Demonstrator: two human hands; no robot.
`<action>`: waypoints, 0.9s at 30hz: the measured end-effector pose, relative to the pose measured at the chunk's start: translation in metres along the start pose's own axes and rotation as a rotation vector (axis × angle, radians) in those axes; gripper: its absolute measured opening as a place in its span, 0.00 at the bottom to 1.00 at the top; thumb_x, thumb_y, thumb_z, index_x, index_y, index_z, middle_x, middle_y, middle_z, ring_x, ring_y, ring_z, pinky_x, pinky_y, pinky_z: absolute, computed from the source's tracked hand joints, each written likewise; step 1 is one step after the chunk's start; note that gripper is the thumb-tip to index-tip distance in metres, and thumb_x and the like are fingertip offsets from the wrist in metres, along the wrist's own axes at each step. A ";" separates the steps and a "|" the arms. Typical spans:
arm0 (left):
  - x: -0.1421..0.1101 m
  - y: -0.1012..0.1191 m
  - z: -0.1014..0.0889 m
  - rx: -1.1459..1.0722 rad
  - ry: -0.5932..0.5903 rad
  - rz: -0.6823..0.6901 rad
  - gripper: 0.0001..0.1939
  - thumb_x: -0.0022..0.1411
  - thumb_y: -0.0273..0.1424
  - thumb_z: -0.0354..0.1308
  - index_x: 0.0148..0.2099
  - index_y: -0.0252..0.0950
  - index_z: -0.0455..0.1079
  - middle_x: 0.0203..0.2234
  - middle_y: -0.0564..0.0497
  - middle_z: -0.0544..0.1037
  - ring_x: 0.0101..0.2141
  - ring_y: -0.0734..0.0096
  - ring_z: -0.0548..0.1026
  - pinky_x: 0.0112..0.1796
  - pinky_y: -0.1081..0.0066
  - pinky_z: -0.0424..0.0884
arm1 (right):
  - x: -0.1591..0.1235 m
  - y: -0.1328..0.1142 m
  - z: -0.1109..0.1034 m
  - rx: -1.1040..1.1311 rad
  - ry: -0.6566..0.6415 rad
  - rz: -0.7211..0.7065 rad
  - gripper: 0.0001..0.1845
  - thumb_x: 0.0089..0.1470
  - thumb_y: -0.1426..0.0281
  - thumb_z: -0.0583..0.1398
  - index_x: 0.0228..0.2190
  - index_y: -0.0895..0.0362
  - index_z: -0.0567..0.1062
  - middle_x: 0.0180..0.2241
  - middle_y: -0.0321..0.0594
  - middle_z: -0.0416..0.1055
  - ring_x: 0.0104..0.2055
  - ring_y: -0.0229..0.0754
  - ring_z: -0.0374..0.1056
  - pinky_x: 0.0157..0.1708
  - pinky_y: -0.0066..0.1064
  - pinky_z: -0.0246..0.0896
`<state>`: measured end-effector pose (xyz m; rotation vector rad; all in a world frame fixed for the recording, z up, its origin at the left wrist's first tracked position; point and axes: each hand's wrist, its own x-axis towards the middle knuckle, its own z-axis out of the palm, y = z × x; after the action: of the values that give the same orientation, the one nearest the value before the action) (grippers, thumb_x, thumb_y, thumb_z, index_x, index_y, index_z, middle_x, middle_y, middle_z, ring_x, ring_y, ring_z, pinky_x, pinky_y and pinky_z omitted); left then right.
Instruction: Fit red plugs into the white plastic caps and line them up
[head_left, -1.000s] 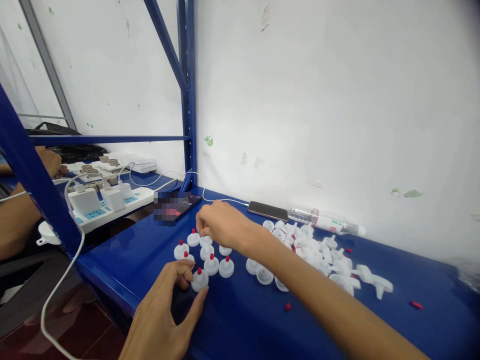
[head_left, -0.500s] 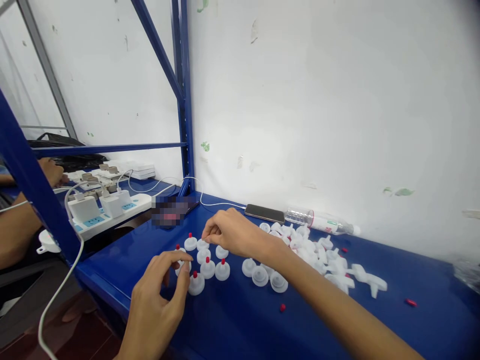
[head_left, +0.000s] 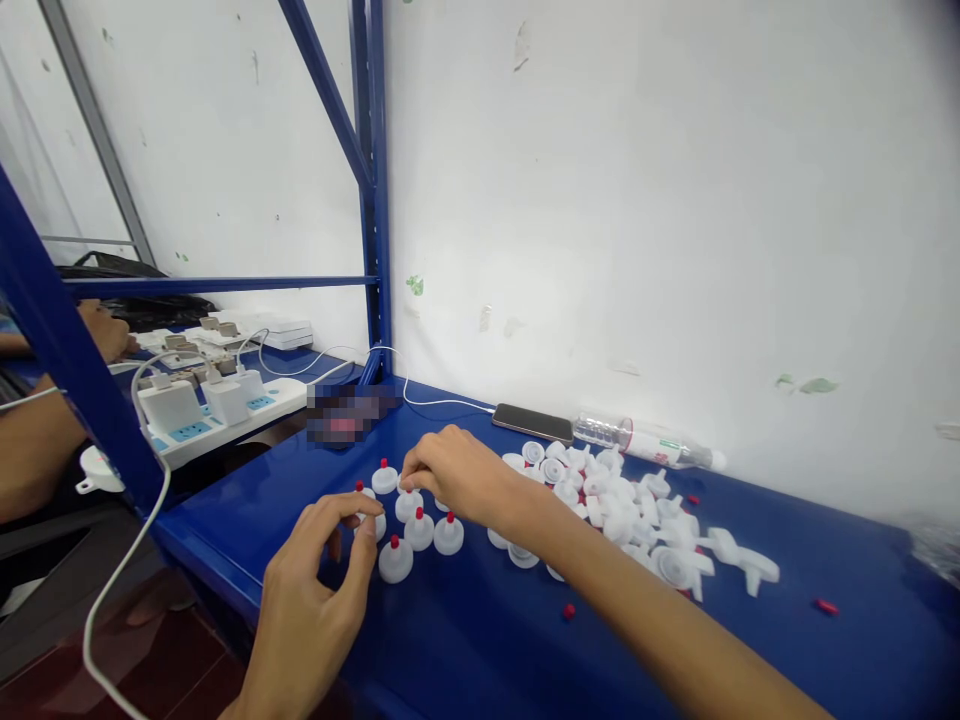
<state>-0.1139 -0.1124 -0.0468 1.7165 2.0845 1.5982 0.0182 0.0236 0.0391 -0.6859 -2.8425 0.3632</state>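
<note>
My right hand [head_left: 454, 470] reaches over the blue tabletop with thumb and fingers pinched together. A small red tip [head_left: 409, 490] shows at these fingertips, above the nozzle of a white plastic cap [head_left: 409, 507]. My left hand [head_left: 319, 575] has its thumb and forefinger apart, close beside another white cap [head_left: 373, 526]. Around them stand several white caps with red tips, such as the front cap [head_left: 395, 562] and the cap to its right [head_left: 448, 537]. My right hand and forearm hide part of this group and some of the loose caps.
A pile of white plastic parts [head_left: 622, 505] lies right of my forearm, with loose red tips [head_left: 826, 606] about. Along the wall are a phone [head_left: 532, 422] on a cable and a clear bottle [head_left: 660, 443]. Left are a blue post [head_left: 75, 350], a power strip [head_left: 277, 398] and another person's arm [head_left: 37, 450].
The view has shifted slightly. My right fingertips now sit by the middle cap, where red shows at a nozzle that looked white before. My left hand has barely moved.
</note>
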 end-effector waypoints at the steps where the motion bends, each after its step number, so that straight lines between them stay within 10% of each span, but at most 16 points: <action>1: 0.000 0.000 0.000 0.003 -0.004 0.002 0.11 0.70 0.41 0.52 0.46 0.43 0.71 0.37 0.55 0.76 0.31 0.68 0.69 0.36 0.66 0.66 | 0.001 -0.001 0.002 -0.011 -0.003 0.006 0.11 0.63 0.71 0.60 0.34 0.57 0.84 0.28 0.38 0.79 0.29 0.37 0.70 0.31 0.27 0.55; 9: -0.001 0.001 0.000 -0.005 0.006 -0.008 0.11 0.70 0.41 0.53 0.45 0.43 0.72 0.35 0.55 0.76 0.31 0.67 0.70 0.35 0.66 0.66 | -0.004 -0.001 -0.005 -0.049 0.066 0.005 0.17 0.65 0.68 0.57 0.28 0.55 0.82 0.27 0.39 0.79 0.29 0.39 0.70 0.27 0.30 0.51; 15: -0.002 0.000 0.001 -0.022 0.039 -0.006 0.09 0.69 0.40 0.54 0.42 0.43 0.72 0.37 0.55 0.76 0.31 0.67 0.70 0.36 0.66 0.65 | 0.000 0.035 -0.023 -0.143 0.195 0.213 0.13 0.67 0.67 0.56 0.45 0.53 0.81 0.41 0.43 0.81 0.41 0.42 0.74 0.39 0.30 0.62; 27: -0.004 0.000 0.003 -0.074 0.066 -0.035 0.08 0.69 0.39 0.54 0.44 0.43 0.71 0.38 0.54 0.74 0.35 0.66 0.70 0.38 0.66 0.65 | 0.032 0.086 0.013 -0.140 0.079 0.274 0.03 0.59 0.73 0.64 0.34 0.57 0.81 0.35 0.42 0.80 0.39 0.43 0.74 0.36 0.30 0.59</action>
<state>-0.1108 -0.1137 -0.0508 1.6170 2.0434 1.7211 0.0233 0.1109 0.0069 -1.0978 -2.7214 0.1726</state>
